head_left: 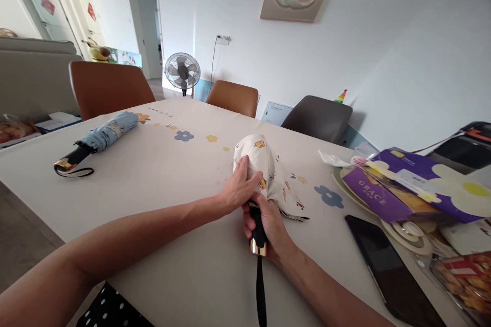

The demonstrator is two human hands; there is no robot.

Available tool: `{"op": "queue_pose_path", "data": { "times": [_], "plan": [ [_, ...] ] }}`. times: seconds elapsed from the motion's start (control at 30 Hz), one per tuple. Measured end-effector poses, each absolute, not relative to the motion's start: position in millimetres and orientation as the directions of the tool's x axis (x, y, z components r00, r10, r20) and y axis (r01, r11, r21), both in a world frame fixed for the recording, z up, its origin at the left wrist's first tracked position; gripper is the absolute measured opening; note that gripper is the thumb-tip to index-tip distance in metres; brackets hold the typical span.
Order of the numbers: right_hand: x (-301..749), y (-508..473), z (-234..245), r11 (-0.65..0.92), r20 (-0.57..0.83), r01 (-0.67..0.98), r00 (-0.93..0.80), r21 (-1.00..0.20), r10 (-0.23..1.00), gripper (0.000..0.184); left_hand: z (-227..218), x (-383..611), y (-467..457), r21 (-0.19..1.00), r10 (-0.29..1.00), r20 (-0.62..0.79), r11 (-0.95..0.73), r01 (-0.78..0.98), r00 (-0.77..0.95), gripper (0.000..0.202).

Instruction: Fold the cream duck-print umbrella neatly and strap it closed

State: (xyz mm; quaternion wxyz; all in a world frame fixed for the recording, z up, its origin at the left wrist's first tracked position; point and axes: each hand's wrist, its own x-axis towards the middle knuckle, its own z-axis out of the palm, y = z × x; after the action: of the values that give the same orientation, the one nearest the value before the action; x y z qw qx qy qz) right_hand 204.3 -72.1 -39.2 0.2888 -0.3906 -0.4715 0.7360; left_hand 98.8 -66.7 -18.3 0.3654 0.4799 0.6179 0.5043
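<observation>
A cream folding umbrella [263, 171] with small printed figures lies on the table [172, 189] in front of me. My right hand [270, 227] is wrapped round its black handle, whose gold end cap and black strap point toward me. My left hand [240, 186] presses its fingers against the loose canopy folds just above the handle. A second umbrella [102, 138], light blue and rolled up, with a black handle and wrist loop, rests at the table's far left, away from both hands.
A black phone [387, 271] lies to the right of my right arm. Beyond it are a purple box [406, 186] on a plate and a snack packet [466, 278]. Chairs [109, 87] ring the far side; a fan [182, 71] stands by the wall.
</observation>
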Motion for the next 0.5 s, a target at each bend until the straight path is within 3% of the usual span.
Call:
{"op": "queue_pose_path", "data": {
  "times": [0.27, 0.4, 0.5],
  "plan": [
    [200.6, -82.3, -34.4, -0.466, -0.372, -0.01, -0.585, -0.885, 0.72, 0.033, -12.5, 81.1, -49.9, 0.997, 0.956, -0.02, -0.004, -0.081, -0.292, 0.059],
    [199.9, -88.1, -34.9, -0.485, -0.396, 0.043, -0.643, -0.873, 0.656, 0.036, -15.6, 59.5, -34.8, 0.989, 0.937, -0.001, -0.052, -0.142, -0.349, 0.057],
    [200.6, -89.6, -36.6, -0.477, -0.39, 0.062, -0.672, -0.877, 0.63, 0.037, -18.6, 42.2, -24.2, 0.98, 0.919, -0.063, -0.017, -0.199, -0.39, 0.053]
  ]
}}
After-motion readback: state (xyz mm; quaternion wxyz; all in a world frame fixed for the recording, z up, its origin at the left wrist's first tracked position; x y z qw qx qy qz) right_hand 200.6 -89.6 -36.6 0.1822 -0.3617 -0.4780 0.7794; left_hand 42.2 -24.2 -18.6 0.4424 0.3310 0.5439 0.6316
